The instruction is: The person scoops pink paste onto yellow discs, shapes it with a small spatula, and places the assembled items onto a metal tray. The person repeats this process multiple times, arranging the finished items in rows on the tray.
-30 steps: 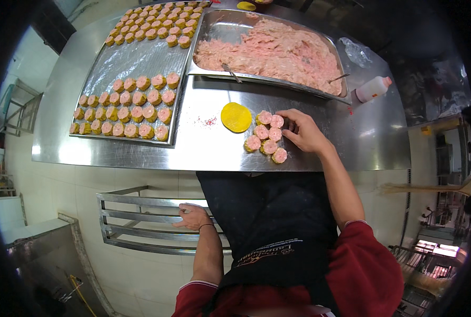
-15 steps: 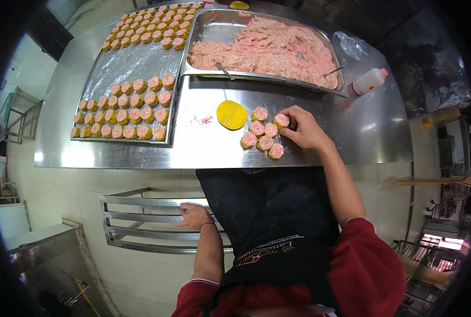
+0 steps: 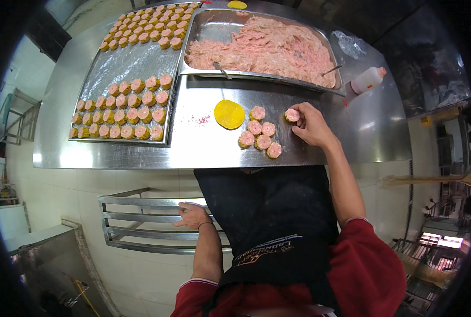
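Observation:
My right hand (image 3: 313, 126) pinches a siu mai dumpling (image 3: 291, 114) with pink filling and a yellow wrapper, at the table's near side. Several more siu mai (image 3: 263, 141) stand upright in a loose cluster just left of it. Beside the cluster lies a stack of round yellow wrappers (image 3: 229, 114), flat on the steel. Below the table edge, my left hand (image 3: 193, 215) hangs at the rails of a metal rack (image 3: 140, 216), fingers apart and holding nothing; whether it touches the rail I cannot tell.
A foil-lined tray (image 3: 124, 67) at the left carries rows of siu mai at both ends. Behind the wrappers, a steel pan (image 3: 206, 33) holds pink minced filling (image 3: 278, 50) and two utensil handles. A bottle (image 3: 367, 80) and a crumpled plastic bag (image 3: 350, 45) are at the right.
My right hand has shifted right and slightly up with the pinched siu mai, away from the cluster. My left hand stays by the rack.

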`<state>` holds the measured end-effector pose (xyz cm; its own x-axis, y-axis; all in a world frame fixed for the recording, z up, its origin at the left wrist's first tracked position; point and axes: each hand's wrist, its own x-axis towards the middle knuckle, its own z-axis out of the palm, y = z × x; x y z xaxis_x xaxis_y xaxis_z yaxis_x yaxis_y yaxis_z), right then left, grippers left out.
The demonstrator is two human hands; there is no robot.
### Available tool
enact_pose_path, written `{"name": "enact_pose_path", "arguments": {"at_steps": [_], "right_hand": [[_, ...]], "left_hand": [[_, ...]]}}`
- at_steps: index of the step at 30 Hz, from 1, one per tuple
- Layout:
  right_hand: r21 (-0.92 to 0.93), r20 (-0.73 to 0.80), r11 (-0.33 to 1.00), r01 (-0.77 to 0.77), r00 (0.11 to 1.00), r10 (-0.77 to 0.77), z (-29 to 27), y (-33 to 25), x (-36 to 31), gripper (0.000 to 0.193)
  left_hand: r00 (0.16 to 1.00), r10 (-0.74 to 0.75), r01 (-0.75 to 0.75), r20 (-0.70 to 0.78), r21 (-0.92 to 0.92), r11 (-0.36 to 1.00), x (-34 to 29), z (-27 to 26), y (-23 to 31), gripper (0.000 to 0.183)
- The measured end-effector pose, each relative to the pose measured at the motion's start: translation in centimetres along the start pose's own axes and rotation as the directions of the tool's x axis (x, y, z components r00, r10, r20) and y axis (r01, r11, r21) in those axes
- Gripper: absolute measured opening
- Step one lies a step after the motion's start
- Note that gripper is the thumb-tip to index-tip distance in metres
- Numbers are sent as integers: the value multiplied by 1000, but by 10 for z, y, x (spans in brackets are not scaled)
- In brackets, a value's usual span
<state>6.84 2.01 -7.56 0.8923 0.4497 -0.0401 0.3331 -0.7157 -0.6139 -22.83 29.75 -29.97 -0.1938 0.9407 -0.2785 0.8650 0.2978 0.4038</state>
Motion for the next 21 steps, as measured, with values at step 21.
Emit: {"name": "enact_pose_path", "arguments": {"at_steps": [21], "right_hand": [[-195, 489, 876, 442, 817, -304, 13, -61, 72, 52]], "left_hand": [[1000, -15, 15, 5, -12, 1000, 3, 3, -3, 75]]}}
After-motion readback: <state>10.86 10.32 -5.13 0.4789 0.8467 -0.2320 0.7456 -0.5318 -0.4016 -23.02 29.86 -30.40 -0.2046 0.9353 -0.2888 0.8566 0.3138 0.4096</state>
